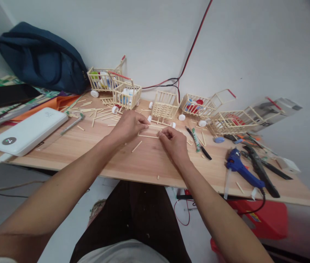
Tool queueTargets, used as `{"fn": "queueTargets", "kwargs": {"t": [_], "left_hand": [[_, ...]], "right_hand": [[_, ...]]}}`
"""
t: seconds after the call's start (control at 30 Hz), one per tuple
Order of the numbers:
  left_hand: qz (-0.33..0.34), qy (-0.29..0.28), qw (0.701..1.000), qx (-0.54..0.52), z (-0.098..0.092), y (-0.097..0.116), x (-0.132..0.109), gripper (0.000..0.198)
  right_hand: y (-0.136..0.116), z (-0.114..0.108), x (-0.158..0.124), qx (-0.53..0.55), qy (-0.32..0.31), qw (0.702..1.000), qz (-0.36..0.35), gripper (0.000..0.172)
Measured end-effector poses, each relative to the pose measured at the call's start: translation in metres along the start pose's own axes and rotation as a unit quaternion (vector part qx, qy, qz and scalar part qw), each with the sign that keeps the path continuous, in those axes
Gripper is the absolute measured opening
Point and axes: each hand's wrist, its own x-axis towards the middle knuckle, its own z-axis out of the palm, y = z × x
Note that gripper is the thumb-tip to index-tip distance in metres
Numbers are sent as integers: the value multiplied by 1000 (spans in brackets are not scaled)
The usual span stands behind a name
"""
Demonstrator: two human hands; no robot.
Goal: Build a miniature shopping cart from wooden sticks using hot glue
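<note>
Both hands work at a small frame of thin wooden sticks (pixel 148 136) lying on the wooden tabletop (pixel 133 166). My left hand (pixel 131 126) pinches the far left part of the frame between thumb and fingertips. At its right end, my right hand (pixel 173 140) has its thumb and fingers closed on a stick. Fingers hide the frame's corners. A loose stick (pixel 136 146) lies just in front. Right behind the hands stands a miniature stick-built shopping cart (pixel 164 106) with white wheels.
More little carts (pixel 127 93) line the wall, some filled with bottle caps. Stick offcuts (pixel 97 113) lie scattered at left. A white power bank (pixel 29 131), a dark blue bag (pixel 42 58), a pen (pixel 205 153), a blue glue gun (pixel 242 168) and black-handled pliers (pixel 261 171) surround the workspace.
</note>
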Motion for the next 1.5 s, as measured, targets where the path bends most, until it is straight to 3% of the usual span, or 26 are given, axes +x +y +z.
{"fn": "queueTargets", "kwargs": {"t": [0.33, 0.53, 0.77, 0.93, 1.5], "left_hand": [[-1, -14, 999, 36, -4, 7, 0, 15], [47, -31, 996, 66, -5, 16, 1, 35], [163, -14, 979, 119, 12, 25, 3, 16], [170, -18, 971, 168, 19, 26, 3, 18], [207, 17, 963, 171, 25, 20, 1, 15]], "right_hand": [[1, 0, -1, -12, -4, 1000, -5, 15], [4, 1, 0, -17, -5, 1000, -10, 16], [6, 2, -1, -23, -3, 999, -26, 15], [7, 3, -1, -20, -4, 999, -39, 14], [7, 3, -2, -27, -2, 999, -34, 12]]}}
